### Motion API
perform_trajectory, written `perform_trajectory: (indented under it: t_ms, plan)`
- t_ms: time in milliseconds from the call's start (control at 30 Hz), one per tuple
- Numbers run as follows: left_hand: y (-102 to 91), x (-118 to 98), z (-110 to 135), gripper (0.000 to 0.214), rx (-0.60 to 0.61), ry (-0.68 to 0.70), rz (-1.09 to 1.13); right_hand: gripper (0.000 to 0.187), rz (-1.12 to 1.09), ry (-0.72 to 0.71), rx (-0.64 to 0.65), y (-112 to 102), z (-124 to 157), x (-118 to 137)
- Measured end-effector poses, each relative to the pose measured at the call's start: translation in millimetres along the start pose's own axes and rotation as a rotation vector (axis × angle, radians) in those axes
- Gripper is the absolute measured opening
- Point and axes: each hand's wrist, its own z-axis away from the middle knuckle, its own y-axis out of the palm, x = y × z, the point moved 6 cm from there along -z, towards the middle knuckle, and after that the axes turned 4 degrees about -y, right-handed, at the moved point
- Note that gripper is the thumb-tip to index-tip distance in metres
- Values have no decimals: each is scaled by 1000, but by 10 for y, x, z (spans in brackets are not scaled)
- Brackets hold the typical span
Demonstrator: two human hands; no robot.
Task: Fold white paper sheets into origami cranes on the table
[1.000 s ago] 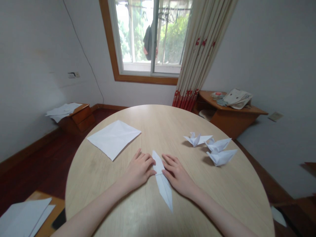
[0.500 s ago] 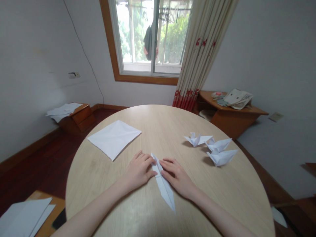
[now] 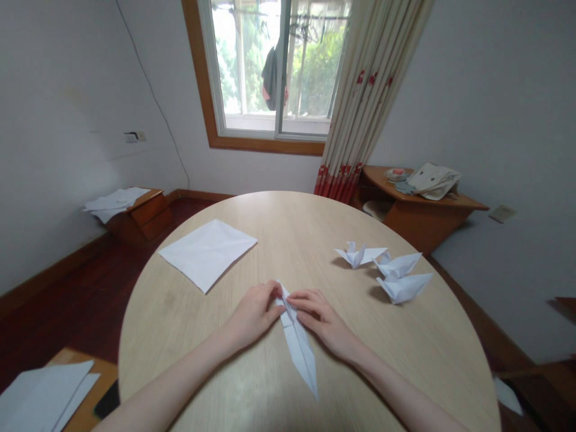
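White paper, folded into a long, slim diamond (image 3: 300, 354), lies on the round wood-grain table (image 3: 243, 393) with its near point towards the person and its far half between the hands. A lengthwise line runs down its near half. The left hand (image 3: 254, 309) bends its fingers and thumb in on the left edge, seemingly pinching it; the right hand (image 3: 321, 318) lays fingertips and thumb over the right edge, though I cannot tell whether it grips or only presses. For a clean fold here, the left hand would best pin the layers while the right brings the edge exactly to the middle line, creasing firmly only once the far point looks sharp. Thick layers may creep, so light pressure first seems wise. Beyond, a creased square sheet (image 3: 207, 253) lies flat on the left, three folded paper birds (image 3: 407, 288) stand on the right, and farthest is a sliding window (image 3: 310, 78).
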Motion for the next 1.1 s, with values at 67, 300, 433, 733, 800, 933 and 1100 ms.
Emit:
perform_trajectory:
  t_ms: [67, 300, 433, 733, 800, 933, 1100]
  plan:
    - [9, 7, 3, 13, 4, 1, 4, 28, 30, 14, -3, -3, 3, -5]
    - [37, 7, 9, 30, 20, 27, 6, 14, 131, 17, -52, 14, 2, 13]
    - [40, -36, 15, 34, 44, 61, -29, 15, 189, 17, -76, 38, 13, 10]
    - [55, -180, 48, 33, 141, 157, -72, 32, 305, 117, -166, 16, 36, -2]
    - [66, -175, 42, 26, 123, 162, -66, 33, 339, 119, -182, 5, 37, -5]
    - [66, -168, 27, 9, 94, 139, -21, 28, 353, 92, -204, -14, 36, 3]
    - [40, -215, 37, 18, 125, 123, -8, 28, 358, 99, -200, -21, 30, 1]
